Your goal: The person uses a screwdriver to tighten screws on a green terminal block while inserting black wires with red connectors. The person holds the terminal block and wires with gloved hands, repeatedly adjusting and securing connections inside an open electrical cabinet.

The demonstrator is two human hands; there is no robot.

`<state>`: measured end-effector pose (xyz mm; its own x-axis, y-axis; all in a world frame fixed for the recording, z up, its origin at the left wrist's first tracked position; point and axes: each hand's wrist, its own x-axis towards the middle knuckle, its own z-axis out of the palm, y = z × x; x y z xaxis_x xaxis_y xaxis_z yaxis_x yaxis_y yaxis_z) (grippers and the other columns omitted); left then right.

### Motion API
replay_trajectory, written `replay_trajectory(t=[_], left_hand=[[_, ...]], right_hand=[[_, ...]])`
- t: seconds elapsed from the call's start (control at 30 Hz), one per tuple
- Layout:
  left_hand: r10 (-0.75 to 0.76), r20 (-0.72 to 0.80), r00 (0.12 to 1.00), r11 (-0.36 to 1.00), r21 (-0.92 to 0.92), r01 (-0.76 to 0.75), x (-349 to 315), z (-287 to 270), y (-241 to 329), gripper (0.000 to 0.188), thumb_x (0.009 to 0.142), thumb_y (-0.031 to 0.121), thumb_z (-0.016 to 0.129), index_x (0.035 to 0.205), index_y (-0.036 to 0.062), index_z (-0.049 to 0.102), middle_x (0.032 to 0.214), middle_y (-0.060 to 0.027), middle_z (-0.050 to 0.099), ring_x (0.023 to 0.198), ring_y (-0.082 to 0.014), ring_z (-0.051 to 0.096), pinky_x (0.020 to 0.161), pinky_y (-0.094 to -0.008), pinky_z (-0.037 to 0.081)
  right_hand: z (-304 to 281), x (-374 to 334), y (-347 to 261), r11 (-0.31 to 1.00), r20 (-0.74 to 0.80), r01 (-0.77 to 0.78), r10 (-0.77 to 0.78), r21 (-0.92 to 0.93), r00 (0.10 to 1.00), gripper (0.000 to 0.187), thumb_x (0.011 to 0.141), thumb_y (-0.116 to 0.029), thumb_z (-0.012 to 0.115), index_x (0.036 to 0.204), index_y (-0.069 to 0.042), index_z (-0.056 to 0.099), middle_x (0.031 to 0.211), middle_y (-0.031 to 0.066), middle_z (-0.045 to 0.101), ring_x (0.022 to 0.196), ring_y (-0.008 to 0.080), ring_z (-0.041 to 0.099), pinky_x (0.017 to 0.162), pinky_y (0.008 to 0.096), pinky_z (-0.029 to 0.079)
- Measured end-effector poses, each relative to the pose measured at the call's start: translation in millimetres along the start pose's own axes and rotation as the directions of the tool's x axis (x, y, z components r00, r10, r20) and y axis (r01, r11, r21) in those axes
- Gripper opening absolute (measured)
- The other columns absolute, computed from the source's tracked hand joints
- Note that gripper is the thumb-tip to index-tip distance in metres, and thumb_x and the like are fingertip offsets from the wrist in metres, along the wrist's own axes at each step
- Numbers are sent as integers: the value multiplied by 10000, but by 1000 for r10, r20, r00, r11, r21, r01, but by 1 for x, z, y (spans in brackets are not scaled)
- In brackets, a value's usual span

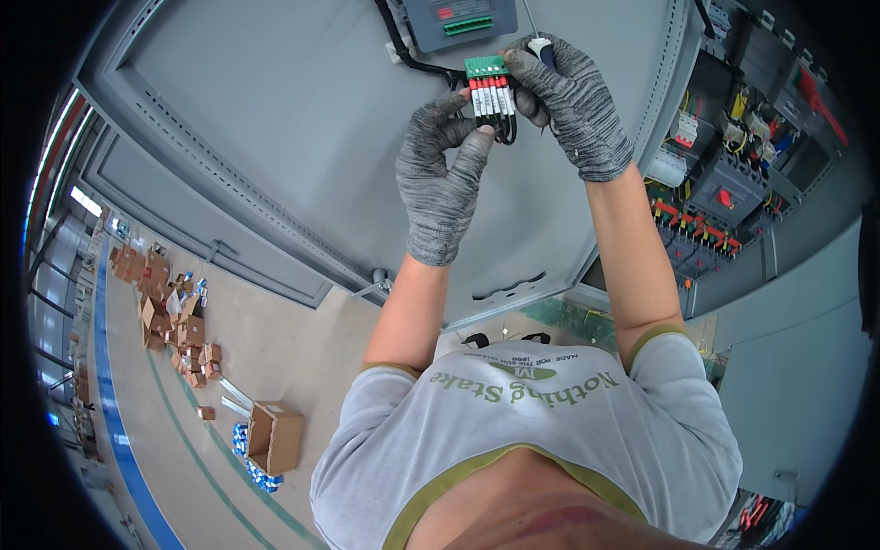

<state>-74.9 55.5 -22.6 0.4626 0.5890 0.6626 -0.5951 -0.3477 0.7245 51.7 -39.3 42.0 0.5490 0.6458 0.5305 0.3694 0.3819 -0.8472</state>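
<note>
Both my hands wear grey knit gloves and are raised in front of a grey cabinet door (275, 119). My left hand (443, 179) pinches a bundle of black wires with white and red sleeves (493, 101) just below a green terminal plug (486, 66). My right hand (573, 101) grips a screwdriver (543, 48) with a dark handle, its shaft pointing up, right beside the plug. A grey meter unit (458, 20) with a green connector strip is mounted on the door just above the plug. A black cable (412, 60) runs from the unit toward the plug.
The open cabinet interior (733, 174) at right holds breakers, red-tipped terminals and coloured wires. On the floor at lower left lie several small cardboard boxes (170, 312), an open carton (275, 438) and small blue packages (240, 438). A blue floor stripe (119, 431) runs along the left.
</note>
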Motion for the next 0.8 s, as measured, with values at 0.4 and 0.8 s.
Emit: replay_trajectory(t=[0.4,0.8], left_hand=[[81,-34,996,994,74,-78,4,-1,9,321,887,34,635,1193,14,538,901,-34,639,826,-84,608,770,-235,497],[19,-25,1000,992,128,-15,9,0,18,357,835,13,685,1164,19,548,858,-14,639,793,-64,572,709,-231,476]], right_hand=[[2,-3,-2,1000,-19,12,-12,-12,1000,288,870,-331,694,939,-65,609,632,3,576,528,54,528,454,202,407],[5,-4,-2,999,-12,48,-48,22,999,225,869,-268,688,894,-56,616,668,0,580,546,54,532,470,206,416]])
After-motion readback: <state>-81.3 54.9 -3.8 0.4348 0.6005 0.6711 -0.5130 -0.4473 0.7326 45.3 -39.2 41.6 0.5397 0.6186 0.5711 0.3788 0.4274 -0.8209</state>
